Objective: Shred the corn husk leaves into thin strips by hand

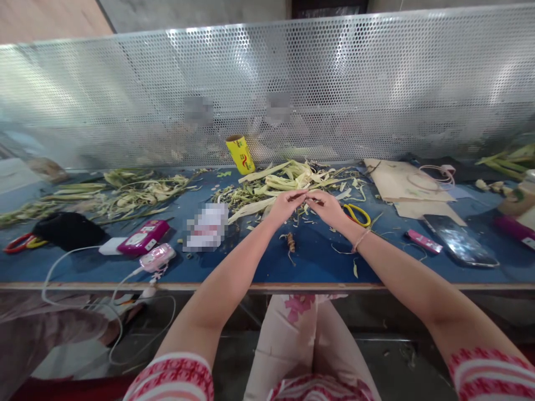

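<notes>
Patterned sleeves (173,379) lie nearest. My left grip (288,203) and right grip (326,206) meet; closure and contents I cannot tell. Pale husks (288,177) lie just beyond, mostly running near-left to far-right, nearer the left.

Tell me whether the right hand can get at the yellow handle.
Likely yes: the yellow handle lies close beside the right hand, with nothing seen lying on top of it.

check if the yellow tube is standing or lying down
The yellow tube stands on end, leaning slightly: its open rim is up, lower end at the blue table.
</notes>
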